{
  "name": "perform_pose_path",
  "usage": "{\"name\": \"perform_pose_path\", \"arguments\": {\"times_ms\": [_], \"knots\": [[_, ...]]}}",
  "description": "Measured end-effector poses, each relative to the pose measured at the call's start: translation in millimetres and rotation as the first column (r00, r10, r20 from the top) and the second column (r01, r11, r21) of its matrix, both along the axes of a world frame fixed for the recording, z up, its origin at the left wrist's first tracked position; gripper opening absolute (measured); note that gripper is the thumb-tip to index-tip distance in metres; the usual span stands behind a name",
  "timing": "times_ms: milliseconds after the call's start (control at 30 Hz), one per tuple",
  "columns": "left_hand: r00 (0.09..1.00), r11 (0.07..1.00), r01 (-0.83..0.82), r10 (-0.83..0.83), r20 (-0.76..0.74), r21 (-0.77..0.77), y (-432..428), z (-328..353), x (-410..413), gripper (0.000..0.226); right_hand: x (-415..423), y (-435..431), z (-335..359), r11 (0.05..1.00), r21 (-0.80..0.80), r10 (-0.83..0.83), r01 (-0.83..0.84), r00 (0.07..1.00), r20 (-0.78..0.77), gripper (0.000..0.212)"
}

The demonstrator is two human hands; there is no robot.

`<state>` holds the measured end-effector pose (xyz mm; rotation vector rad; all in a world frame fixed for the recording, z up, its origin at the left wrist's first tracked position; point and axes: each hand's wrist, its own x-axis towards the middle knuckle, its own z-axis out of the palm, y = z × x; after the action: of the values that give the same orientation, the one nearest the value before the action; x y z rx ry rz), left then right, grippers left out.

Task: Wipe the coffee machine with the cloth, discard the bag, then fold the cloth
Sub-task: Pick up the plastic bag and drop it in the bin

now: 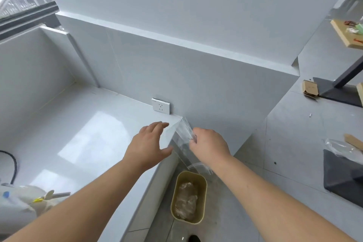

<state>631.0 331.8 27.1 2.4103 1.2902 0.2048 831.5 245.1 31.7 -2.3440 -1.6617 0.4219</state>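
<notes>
Right-hand fingers (193,139) are pinched on the clear plastic bag (181,139), gripped near its upper edge. Left-hand fingers (159,125) are spread apart, thumb just touching the bag's left side, nothing clamped. The right hand (209,146) is seen back-up, the left hand (148,143) flat and open beside it. The bag is held in the air past the corner of the white tabletop (88,133), its lower end hanging down above a tan waste bin (189,196) on the grey floor (245,192). Crumpled clear plastic is seen inside the bin. A white wall socket (161,105) is mounted just behind the hands. A black cable (13,163) lies at the tabletop's left edge. Cloth and coffee machine cannot be made out.
</notes>
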Motion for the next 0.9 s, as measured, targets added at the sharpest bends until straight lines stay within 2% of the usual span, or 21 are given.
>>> {"name": "perform_pose_path", "arguments": {"times_ms": [433, 667, 900], "knots": [[0.987, 0.999, 0.02, -0.026, -0.16, -0.038, 1, -97, -26, 0.084, -13, 7, -77, 0.987, -0.114, -0.12, 0.109, 0.988, -0.094, 0.012], [0.982, 0.997, 0.079, -0.075, -0.173, 0.015, 10, -135, -24, 0.074, -13, 10, -126, 0.972, -0.182, -0.171, 0.147, 0.977, -0.125, 0.009], [0.992, 0.987, 0.084, -0.069, -0.104, 0.14, 17, -172, -12, 0.067, -13, 13, -196, 0.948, -0.249, -0.23, 0.199, 0.968, -0.101, 0.01]]}}
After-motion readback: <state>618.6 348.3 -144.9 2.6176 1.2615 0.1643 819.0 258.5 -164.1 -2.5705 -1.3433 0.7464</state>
